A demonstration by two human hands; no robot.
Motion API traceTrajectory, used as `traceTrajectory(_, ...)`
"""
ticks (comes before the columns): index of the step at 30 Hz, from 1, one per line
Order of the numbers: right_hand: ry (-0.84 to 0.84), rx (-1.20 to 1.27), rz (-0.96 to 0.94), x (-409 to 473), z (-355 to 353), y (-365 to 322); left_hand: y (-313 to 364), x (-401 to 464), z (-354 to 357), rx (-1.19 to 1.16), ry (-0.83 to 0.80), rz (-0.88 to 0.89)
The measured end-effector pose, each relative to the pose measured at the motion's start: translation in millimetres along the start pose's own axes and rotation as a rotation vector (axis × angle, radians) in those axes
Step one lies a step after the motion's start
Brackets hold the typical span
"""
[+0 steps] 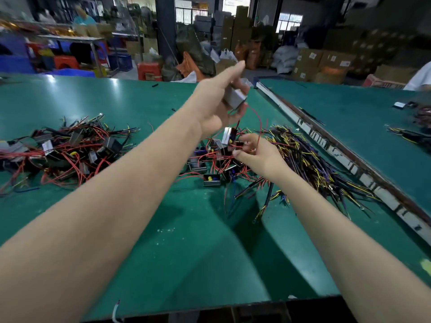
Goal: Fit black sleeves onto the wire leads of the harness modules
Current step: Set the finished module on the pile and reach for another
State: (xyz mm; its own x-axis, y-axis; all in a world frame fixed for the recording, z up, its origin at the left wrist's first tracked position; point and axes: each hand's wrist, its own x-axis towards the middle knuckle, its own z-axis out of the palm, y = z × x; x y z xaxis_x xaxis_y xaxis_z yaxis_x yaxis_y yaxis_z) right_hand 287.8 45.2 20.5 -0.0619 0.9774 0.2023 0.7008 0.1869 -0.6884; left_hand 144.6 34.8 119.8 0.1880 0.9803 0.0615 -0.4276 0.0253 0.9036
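Far beyond the fingers, cardboard boxes (310, 64) stack up beside red stools (149, 71), and a dark pillar (165, 26) rises behind the green table (93, 99).

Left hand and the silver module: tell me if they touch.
Touching. The head view shows the left hand with fingers curled round the silver module, raised above the table.

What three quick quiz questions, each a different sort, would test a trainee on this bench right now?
1. True or false: the left hand holds a grey module raised above the green table.
2. Which pile lies nearest the right hand? A) small module pile B) left module pile C) the wire bundle by the far right edge
3. Fill in: a ___ wire loops down from the raised module.

Key: 1 true; 2 A; 3 red.
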Motion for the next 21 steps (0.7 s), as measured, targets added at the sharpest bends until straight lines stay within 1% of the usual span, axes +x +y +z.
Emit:
traceTrajectory(3,0.121,-0.360,0.121,7,-4,10,20,-4,-5,-0.102,-0.031,0.069)
traceTrajectory(4,0.155,-0.433,0.158,10,-8,16,23,-5,-11,-0.101,-0.017,0.087)
traceTrajectory(5,0.155,-0.472,0.192,13,-14,22,24,-5,-16,-0.061,0.011,0.102)
traceTrajectory(6,0.124,-0.470,0.217,16,-20,26,22,-5,-22,0.002,0.040,0.112)
traceTrajectory(8,0.044,-0.367,0.217,21,-31,30,14,-6,-33,0.114,0.084,0.116)
traceTrajectory(9,0.051,-0.328,0.196,23,-34,29,10,-7,-38,0.148,0.105,0.112)
traceTrajectory(12,0.226,-0.362,0.084,22,-36,18,2,-8,-46,0.206,0.131,0.086)
traceTrajectory(13,0.234,-0.324,0.029,20,-33,11,1,-8,-46,0.206,0.102,0.071)
traceTrajectory(14,0.208,-0.193,-0.016,19,-29,3,1,-9,-45,0.202,0.056,0.057)
traceTrajectory(15,0.172,0.038,-0.017,17,-26,-7,0,-11,-43,0.201,0.007,0.049)
traceTrajectory(17,0.071,0.583,0.071,14,-20,-29,1,-13,-40,0.202,-0.079,0.057)
traceTrajectory(18,0.003,0.763,0.120,13,-18,-39,3,-14,-39,0.196,-0.103,0.066)
traceTrajectory(19,-0.075,0.846,0.145,11,-17,-47,5,-16,-40,0.183,-0.109,0.076)
traceTrajectory(21,-0.208,0.841,0.110,7,-15,-57,8,-18,-44,0.149,-0.101,0.091)
